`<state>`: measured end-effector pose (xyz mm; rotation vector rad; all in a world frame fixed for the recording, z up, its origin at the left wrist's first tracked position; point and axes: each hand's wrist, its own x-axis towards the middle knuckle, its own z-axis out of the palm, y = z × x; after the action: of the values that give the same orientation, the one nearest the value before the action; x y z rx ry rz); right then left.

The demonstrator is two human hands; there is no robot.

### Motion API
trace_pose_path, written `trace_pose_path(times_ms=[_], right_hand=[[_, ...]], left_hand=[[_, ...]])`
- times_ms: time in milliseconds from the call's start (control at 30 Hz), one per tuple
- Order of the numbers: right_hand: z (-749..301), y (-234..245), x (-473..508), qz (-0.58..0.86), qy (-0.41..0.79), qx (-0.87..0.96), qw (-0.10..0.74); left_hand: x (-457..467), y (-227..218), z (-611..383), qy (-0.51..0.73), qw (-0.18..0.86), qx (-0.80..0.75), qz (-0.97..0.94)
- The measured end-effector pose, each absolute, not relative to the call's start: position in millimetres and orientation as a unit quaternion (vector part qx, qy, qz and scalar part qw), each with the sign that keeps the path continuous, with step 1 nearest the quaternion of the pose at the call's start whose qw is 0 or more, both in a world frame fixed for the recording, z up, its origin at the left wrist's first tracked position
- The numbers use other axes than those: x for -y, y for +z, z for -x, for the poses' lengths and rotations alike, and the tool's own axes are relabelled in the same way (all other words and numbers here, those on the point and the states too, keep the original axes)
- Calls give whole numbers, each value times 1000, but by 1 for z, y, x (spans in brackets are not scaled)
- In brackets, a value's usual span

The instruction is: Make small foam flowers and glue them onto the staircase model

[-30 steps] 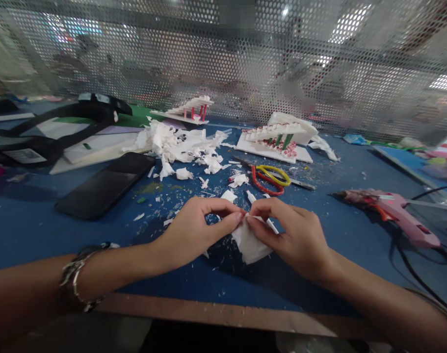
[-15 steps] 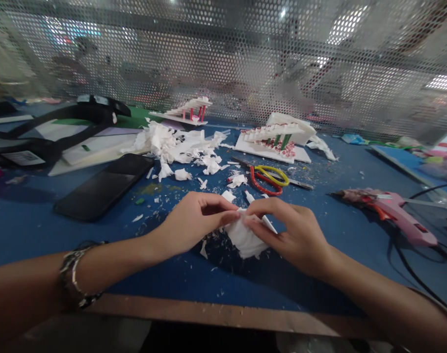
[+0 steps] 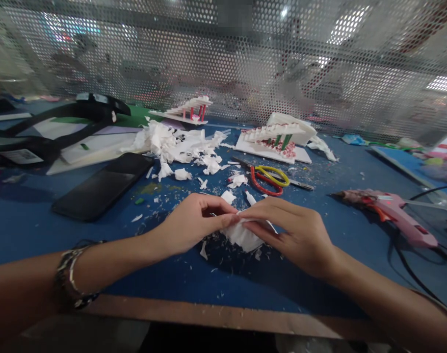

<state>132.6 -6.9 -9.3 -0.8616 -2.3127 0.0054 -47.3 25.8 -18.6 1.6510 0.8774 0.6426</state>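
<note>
Between my hands, over the front middle of the table, is a crumpled piece of thin white paper [image 3: 246,237], like tissue. My left hand [image 3: 196,220] pinches its upper left edge between thumb and fingers. From the other side my right hand [image 3: 295,230] pinches the same paper, the two sets of fingertips almost touching. Just beyond them lie a small white stick [image 3: 250,198] and a scrap of white paper. Scissors with red and yellow handles [image 3: 270,179] rest a little farther off. White shreds and crumbs are scattered beneath my hands.
A pile of torn white paper [image 3: 175,144] sits at the centre back. Two small stair models [image 3: 194,110] [image 3: 278,137] stand near the perforated metal screen [image 3: 223,63]. A black phone [image 3: 103,186] and black headgear [image 3: 94,113] lie left; a pink glue gun [image 3: 400,215] with its cable lies right.
My right fingers have stretched out straighter and slid slightly left along the paper's upper edge. The paper's hanging part sits a bit higher. My left hand has barely moved.
</note>
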Motion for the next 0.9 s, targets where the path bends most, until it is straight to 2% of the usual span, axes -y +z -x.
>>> trace_pose_path(times_ms=[367, 900], right_hand=[[-136, -12, 4, 337, 22, 879, 338], [-127, -15, 10, 422, 68, 838, 340]], left_hand=[[-24, -17, 45, 273, 587, -361, -671], [-17, -18, 45, 296, 412, -357, -784]])
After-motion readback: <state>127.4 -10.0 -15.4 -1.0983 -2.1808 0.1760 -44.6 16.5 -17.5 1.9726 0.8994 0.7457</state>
